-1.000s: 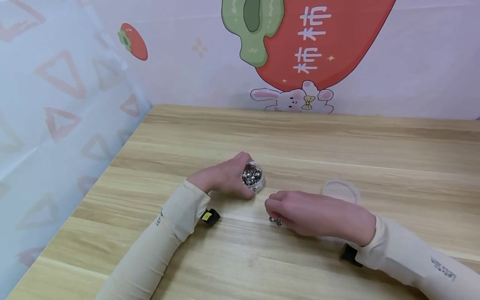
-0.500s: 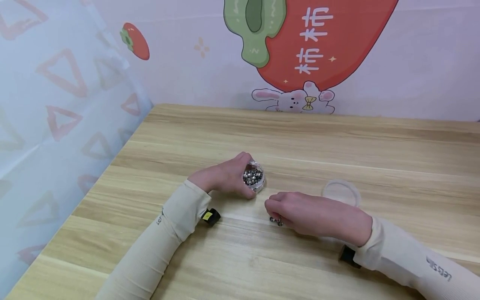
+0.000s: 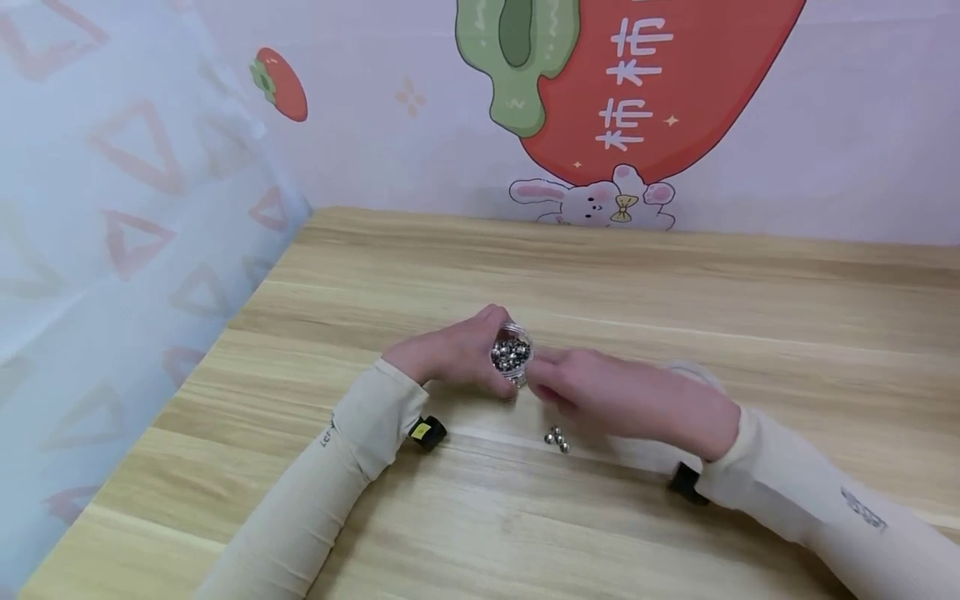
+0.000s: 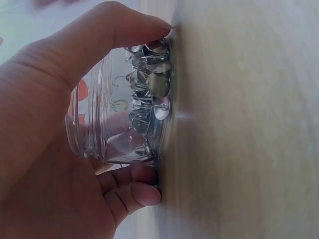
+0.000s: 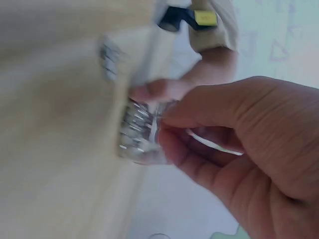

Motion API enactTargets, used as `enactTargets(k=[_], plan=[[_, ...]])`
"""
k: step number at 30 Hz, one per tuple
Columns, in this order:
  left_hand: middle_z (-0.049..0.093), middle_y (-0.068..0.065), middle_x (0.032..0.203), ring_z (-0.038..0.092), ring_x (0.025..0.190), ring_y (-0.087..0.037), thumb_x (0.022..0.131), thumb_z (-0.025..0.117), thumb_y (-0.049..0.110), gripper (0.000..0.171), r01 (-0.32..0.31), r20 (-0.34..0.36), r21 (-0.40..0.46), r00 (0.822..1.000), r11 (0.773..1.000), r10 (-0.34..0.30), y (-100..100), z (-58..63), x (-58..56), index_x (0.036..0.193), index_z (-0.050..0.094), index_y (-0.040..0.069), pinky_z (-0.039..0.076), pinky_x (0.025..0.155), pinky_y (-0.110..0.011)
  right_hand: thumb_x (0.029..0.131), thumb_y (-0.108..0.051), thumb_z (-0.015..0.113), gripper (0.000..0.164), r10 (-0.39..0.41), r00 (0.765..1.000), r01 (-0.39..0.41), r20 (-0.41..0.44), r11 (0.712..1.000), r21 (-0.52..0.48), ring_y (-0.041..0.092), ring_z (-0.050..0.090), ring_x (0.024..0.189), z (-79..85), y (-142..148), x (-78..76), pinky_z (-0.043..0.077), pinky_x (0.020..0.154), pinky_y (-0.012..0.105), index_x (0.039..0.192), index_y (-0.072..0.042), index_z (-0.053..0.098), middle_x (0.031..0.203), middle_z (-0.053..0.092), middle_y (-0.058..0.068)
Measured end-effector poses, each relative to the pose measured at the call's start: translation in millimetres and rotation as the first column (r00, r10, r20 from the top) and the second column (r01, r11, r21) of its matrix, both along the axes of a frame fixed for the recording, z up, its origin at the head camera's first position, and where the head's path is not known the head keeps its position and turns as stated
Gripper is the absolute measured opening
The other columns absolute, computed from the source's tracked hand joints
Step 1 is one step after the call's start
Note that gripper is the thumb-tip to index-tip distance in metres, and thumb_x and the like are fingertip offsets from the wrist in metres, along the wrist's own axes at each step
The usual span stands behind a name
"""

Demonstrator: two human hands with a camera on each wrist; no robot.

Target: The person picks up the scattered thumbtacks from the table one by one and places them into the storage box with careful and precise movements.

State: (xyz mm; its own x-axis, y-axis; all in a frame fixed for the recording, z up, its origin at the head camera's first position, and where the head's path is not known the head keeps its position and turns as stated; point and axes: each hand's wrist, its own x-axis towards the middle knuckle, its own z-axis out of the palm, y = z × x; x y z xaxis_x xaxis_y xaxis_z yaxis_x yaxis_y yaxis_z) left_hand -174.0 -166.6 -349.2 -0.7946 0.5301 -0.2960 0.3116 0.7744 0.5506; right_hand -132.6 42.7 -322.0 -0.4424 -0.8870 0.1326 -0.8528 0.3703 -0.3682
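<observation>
My left hand grips a small clear plastic jar, thumb on one side and fingers on the other. The jar stands open on the table, with many silver thumbtacks heaped at its bottom. My right hand is at the jar's right rim. In the right wrist view its thumb and fingertips come together in front of the jar mouth, and no tack shows plainly between them. Several loose thumbtacks lie in a small cluster on the table, just below the right hand.
A clear round lid lies partly hidden behind the right forearm. The wooden table meets a printed cloth backdrop at the back and left. A black wrist camera sits under the left cuff, another under the right.
My right hand has left the loose thumbtacks and moved up and left to the jar's rim, uncovering the cluster. The left hand stays on the jar.
</observation>
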Motion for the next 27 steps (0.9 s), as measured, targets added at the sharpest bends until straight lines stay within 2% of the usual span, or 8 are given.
enactTargets(k=[4, 8, 19, 21, 23, 24, 25, 27], plan=[[0.042, -0.004, 0.119, 0.049, 0.104, -0.017, 0.064, 0.084, 0.027, 0.075, 0.018, -0.009, 0.033, 1.0, 0.999, -0.018, -1, -4.5, -0.4, 0.121, 0.038, 0.011, 0.046, 0.095, -0.033, 0.083, 0.008, 0.067, 0.019, -0.002, 0.998, -0.005, -0.067, 0.993, -0.115, 0.014, 0.052, 0.065, 11.2, -19, -20.5, 0.052, 0.056, 0.027, 0.081, -0.006, 0.053, 0.075, 0.051, 0.003], [0.039, -0.006, 0.127, 0.047, 0.11, -0.016, 0.065, 0.084, 0.019, 0.086, 0.101, -0.042, 0.11, 0.994, 0.989, -0.097, 0, -6.8, -1.7, 0.132, 0.03, 0.01, 0.044, 0.099, -0.033, 0.084, 0.007, 0.068, 0.017, -0.015, 0.992, -0.009, -0.126, 0.983, -0.186, 0.016, 0.054, 0.067, 15.8, -28, -32.9, 0.055, 0.058, 0.029, 0.08, -0.004, 0.055, 0.076, 0.053, 0.006], [0.042, -0.008, 0.126, 0.044, 0.114, -0.018, 0.065, 0.084, 0.024, 0.082, 0.095, -0.065, 0.065, 0.994, 0.993, -0.09, 4, -2.3, -3.1, 0.131, 0.037, 0.009, 0.041, 0.104, -0.035, 0.081, 0.006, 0.071, 0.017, -0.084, 0.983, 0.048, -0.161, 0.975, -0.218, 0.018, 0.054, 0.069, 15.2, -21, -36.9, 0.056, 0.061, 0.03, 0.081, -0.004, 0.058, 0.078, 0.054, 0.007], [0.041, -0.008, 0.129, 0.044, 0.115, -0.017, 0.064, 0.084, 0.025, 0.087, 0.08, -0.062, 0.062, 0.995, 0.995, -0.076, 4, -2.3, -2.7, 0.134, 0.034, 0.011, 0.04, 0.105, -0.036, 0.08, 0.003, 0.073, 0.019, -0.089, 0.986, 0.06, -0.144, 0.979, -0.194, 0.022, 0.057, 0.081, 14.7, -21, -36.8, 0.057, 0.071, 0.036, 0.092, -0.003, 0.059, 0.094, 0.058, 0.011], [0.042, -0.008, 0.128, 0.047, 0.113, -0.018, 0.063, 0.084, 0.026, 0.086, 0.054, -0.06, 0.038, 0.997, 0.998, -0.052, 4, -2.3, -2.0, 0.132, 0.034, 0.01, 0.042, 0.104, -0.037, 0.076, -0.009, 0.081, 0.049, -0.116, 0.987, 0.102, -0.111, 0.987, -0.126, 0.035, 0.053, 0.109, 13.9, -19, -36.1, 0.05, 0.093, 0.049, 0.117, -0.004, 0.056, 0.125, 0.052, 0.019], [0.043, -0.008, 0.127, 0.048, 0.112, -0.019, 0.063, 0.083, 0.027, 0.085, 0.043, -0.061, 0.023, 0.997, 0.999, -0.041, 4, -2.4, -1.8, 0.13, 0.035, 0.009, 0.043, 0.103, -0.038, 0.072, -0.017, 0.085, 0.07, -0.135, 0.986, 0.127, -0.094, 0.988, -0.085, 0.041, 0.043, 0.123, 13.5, -18, -35.6, 0.041, 0.101, 0.057, 0.131, -0.007, 0.048, 0.141, 0.04, 0.022], [0.044, -0.008, 0.126, 0.049, 0.11, -0.019, 0.063, 0.083, 0.027, 0.084, 0.032, -0.059, 0.008, 0.998, 0.999, -0.031, 4, -2.2, -1.4, 0.129, 0.035, 0.008, 0.044, 0.102, -0.038, 0.068, -0.025, 0.088, 0.092, -0.153, 0.985, 0.15, -0.081, 0.988, -0.042, 0.046, 0.028, 0.134, 12.9, -17, -35.2, 0.03, 0.108, 0.064, 0.143, -0.01, 0.036, 0.153, 0.023, 0.022], [0.046, -0.008, 0.119, 0.052, 0.105, -0.019, 0.063, 0.082, 0.028, 0.076, 0.022, -0.062, -0.026, 0.998, 0.999, -0.024, 4, -2.2, -0.9, 0.123, 0.039, 0.006, 0.047, 0.098, -0.038, 0.059, -0.041, 0.09, 0.126, -0.188, 0.98, 0.191, -0.067, 0.981, 0.042, 0.048, -0.005, 0.141, 11.5, -14, -34.8, 0.008, 0.11, 0.073, 0.154, -0.019, 0.009, 0.16, -0.012, 0.018]])
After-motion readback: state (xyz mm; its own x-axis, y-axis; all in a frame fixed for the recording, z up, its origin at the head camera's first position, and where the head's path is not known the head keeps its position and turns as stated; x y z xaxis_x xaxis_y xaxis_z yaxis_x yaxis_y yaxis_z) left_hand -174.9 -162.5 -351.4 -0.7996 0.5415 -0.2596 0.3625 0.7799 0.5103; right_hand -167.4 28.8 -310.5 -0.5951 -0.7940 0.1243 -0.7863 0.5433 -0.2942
